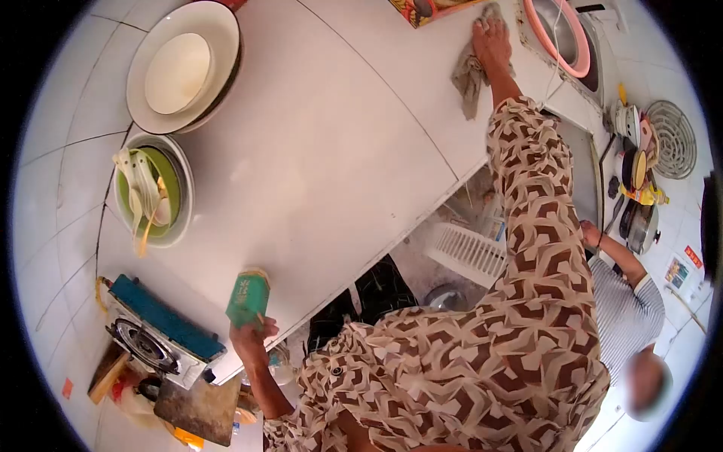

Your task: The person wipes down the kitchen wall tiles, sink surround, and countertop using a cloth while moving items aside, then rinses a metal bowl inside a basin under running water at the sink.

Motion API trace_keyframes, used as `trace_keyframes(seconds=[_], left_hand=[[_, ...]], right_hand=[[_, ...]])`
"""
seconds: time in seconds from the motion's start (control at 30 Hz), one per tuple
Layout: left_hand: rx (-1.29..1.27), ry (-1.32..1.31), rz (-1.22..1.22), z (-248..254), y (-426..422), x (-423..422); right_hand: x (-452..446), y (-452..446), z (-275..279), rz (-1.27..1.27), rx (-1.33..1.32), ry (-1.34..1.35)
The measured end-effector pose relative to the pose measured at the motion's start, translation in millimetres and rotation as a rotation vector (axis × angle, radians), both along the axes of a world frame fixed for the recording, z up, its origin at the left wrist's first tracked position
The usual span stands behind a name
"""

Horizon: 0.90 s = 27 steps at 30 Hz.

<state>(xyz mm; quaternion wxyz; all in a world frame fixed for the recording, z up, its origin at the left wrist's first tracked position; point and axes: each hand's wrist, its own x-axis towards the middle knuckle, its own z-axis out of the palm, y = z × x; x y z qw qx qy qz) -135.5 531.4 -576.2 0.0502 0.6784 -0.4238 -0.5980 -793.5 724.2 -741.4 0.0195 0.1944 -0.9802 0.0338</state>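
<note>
In the lower left of the head view, my left hand (252, 335) is closed around the lower end of a green container (248, 296) with pale lettering, near the counter's front edge. My right arm reaches far across the white counter (324, 151). At its end my right hand (491, 47) grips a crumpled grey-brown cloth (471, 79) and presses it onto the counter top. The cloth hangs out on both sides of the hand. A pink-rimmed basin (578, 56) stands to the right of that hand.
White bowls (139, 94) are stacked at the back left, beside a green bowl (175, 177) holding several spoons. A gas stove (143, 343) stands at lower left. A colourful box (422, 9) lies at the top. Another person (625, 301) in stripes is at the right, by hanging pans.
</note>
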Motion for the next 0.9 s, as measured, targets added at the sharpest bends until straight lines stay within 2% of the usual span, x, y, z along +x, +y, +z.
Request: trace_keyframes(seconds=[0.07,0.13,0.17,0.37,0.47,0.57,0.63,0.7,0.77,0.83,0.9], left_hand=[[0.007,0.066,0.037,-2.2,1.6,-5.2],[0.044,0.056,0.022,-5.5,-2.9,-7.4],[0.054,0.051,0.020,-6.1,-5.3,-8.9],[0.034,0.117,-0.044,3.4,-8.9,-24.5],[-0.004,0.081,-0.122,7.1,-11.3,-26.1],[-0.035,0.069,-0.132,9.3,-12.5,-27.3],[-0.040,0.065,-0.108,9.7,-11.1,-25.9],[-0.046,0.065,-0.072,10.1,-10.6,-22.8],[-0.044,0.013,-0.050,10.4,-6.1,-26.7],[-0.040,-0.008,-0.037,5.7,-2.1,-26.9],[-0.016,-0.012,-0.044,1.4,-0.3,-25.9]], right_hand=[[8.7,-3.7,-1.2,0.048,-0.012,-0.067],[35.2,-16.9,-25.7,0.085,-0.112,-0.004],[49.5,-29.3,-44.8,0.121,-0.208,0.111],[213.2,-100.7,-20.6,0.175,-0.171,-0.077],[238.1,-103.2,-28.0,0.284,-0.168,-0.107],[189.0,-74.6,-40.3,0.173,-0.050,-0.004],[133.7,-29.5,-55.4,0.132,-0.074,0.171],[88.6,5.5,-44.3,-0.002,0.366,0.279],[41.6,44.7,-41.7,0.005,0.149,0.312],[6.8,67.2,-42.7,0.045,0.104,0.239],[-6.5,68.3,-32.3,-0.032,-0.025,0.106]])
